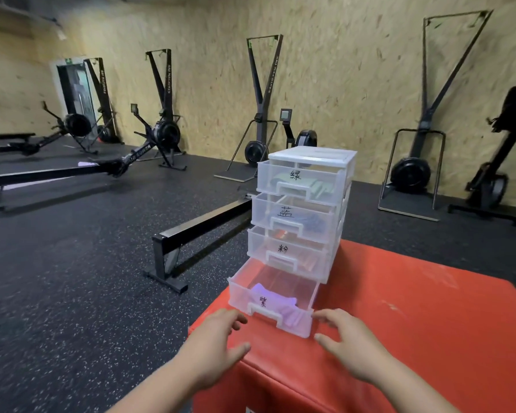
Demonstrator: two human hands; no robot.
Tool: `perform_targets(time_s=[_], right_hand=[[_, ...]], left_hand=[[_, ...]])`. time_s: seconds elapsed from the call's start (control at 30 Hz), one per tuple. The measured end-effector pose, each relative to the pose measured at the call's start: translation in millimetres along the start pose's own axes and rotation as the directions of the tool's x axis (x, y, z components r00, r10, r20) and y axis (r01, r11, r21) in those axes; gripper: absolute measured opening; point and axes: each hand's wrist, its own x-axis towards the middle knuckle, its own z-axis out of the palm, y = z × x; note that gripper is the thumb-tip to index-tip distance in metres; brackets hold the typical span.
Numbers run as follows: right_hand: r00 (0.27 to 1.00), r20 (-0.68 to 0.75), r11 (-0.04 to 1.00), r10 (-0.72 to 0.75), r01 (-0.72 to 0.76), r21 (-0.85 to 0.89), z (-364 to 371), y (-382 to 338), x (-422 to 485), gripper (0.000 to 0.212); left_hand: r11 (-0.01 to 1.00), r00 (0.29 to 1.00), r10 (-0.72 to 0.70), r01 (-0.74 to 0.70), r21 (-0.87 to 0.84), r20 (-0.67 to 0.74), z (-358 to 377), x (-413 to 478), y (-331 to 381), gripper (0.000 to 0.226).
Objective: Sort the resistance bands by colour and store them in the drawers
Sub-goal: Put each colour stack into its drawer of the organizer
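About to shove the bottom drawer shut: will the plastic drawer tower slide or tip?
Probably light: the drawer tower is thin clear plastic holding only a few bands, so it may slide on the red box. It is tall and narrow, yet the bottom drawer is low, so tipping seems unlikely. Neither left hand nor right hand steadies its top.

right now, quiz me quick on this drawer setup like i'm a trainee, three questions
1. True or false: the bottom drawer is pulled out.
2. What colour is the band lying in it? A green, B purple, C yellow.
3. Fill the gap: the drawer unit stands on a ___ padded box.

Key: 1 true; 2 B; 3 red.
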Motion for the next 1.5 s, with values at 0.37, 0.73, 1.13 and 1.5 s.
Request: perform_targets(time_s=[0.37,0.73,1.13,1.5], right_hand=[[1.000,-0.008,0.998,0.017,-0.017,-0.066,-47,-20,87,0.028],[0.937,-0.340,0.996,0.079,-0.088,-0.011,-133,-84,136,0.025],[0.921,-0.371,0.911,-0.115,-0.051,-0.409,-162,-101,208,0.052],[0.933,-0.351,0.897,-0.076,-0.089,-0.433,-156,-57,241,0.073]], left_hand=[[0.975,0.968,0.176,-0.197,-0.105,-0.182,-72,200,-45,0.047],[0.937,0.921,0.349,-0.341,0.075,-0.172,-188,361,-12,0.086],[0.906,0.903,0.422,-0.419,0.059,-0.079,-161,414,10,0.100],[0.886,0.819,0.464,-0.420,0.197,-0.338,-126,426,3,0.077]])
